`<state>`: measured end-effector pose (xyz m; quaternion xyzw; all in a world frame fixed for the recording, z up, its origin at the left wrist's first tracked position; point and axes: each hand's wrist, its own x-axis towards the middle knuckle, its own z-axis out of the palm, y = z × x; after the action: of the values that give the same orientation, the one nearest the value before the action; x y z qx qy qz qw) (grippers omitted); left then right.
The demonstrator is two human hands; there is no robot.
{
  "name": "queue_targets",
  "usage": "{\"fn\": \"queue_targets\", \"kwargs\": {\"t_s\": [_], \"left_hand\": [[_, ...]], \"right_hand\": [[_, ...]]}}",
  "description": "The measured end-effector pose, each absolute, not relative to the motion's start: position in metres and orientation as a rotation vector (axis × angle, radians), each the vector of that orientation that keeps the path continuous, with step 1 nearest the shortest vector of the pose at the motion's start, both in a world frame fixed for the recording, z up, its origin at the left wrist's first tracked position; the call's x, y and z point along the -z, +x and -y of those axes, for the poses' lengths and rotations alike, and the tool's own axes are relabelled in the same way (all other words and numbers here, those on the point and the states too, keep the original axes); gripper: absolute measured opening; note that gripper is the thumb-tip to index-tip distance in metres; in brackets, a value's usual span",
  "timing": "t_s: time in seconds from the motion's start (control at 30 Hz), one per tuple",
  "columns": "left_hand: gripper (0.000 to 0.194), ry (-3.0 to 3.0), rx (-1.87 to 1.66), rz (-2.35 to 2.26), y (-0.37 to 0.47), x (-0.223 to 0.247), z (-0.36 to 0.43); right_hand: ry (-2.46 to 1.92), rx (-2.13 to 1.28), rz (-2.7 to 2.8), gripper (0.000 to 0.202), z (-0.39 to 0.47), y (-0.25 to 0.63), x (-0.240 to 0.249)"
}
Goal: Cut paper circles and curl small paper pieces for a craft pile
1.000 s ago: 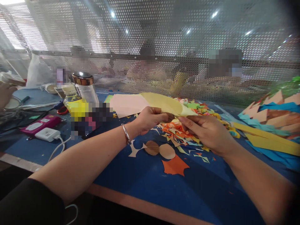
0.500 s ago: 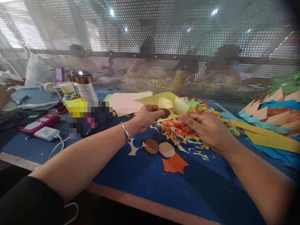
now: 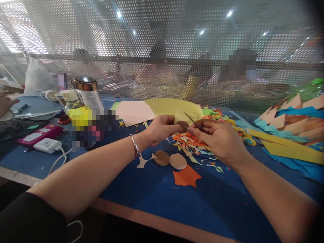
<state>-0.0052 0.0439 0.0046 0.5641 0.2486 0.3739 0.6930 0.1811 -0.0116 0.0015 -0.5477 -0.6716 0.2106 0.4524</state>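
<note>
My left hand [image 3: 163, 129] is closed on a sheet of yellow paper [image 3: 174, 106], pinching it together with a round brown disc [image 3: 184, 126]. Small scissors [image 3: 194, 121] are in my right hand [image 3: 218, 136], their blade pointing up and left beside the paper; the handles are mostly hidden by my fingers. Nearer to me on the blue table lie another brown disc [image 3: 162, 158], a round beige piece [image 3: 178, 161] and an orange paper offcut [image 3: 187, 175]. A pale paper scrap [image 3: 144, 160] rests left of them.
Coloured paper scraps [image 3: 188, 143] are heaped under my hands, with pale pink paper [image 3: 135, 113] behind. On the left stand bottles [image 3: 92, 96], a purple box [image 3: 39, 135] and a white charger [image 3: 48, 145]. Folded paper [image 3: 291, 118] is stacked right. Another person's hand [image 3: 6, 103] shows far left.
The yellow sheet, curled up before, now lies flatter towards the back. The scissors' blade has come into sight above my right hand. My left hand still pinches the paper.
</note>
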Motion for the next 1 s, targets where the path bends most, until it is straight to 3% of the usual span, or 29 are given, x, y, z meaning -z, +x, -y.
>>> {"fn": "queue_targets", "kwargs": {"t_s": [0.47,0.7,1.0], "left_hand": [[0.011,1.169,-0.894,-0.499,-0.003,-0.003,-0.039],[0.031,1.055,-0.949,-0.449,0.002,0.007,-0.036],[0.007,1.08,-1.083,-0.567,-0.006,0.003,-0.046]], "right_hand": [[-1.313,-0.532,1.594,0.032,0.015,0.176,-0.002],[-1.238,-0.575,1.587,0.036,0.015,0.174,-0.003],[-1.354,-0.715,1.571,0.055,0.015,0.183,0.003]]}}
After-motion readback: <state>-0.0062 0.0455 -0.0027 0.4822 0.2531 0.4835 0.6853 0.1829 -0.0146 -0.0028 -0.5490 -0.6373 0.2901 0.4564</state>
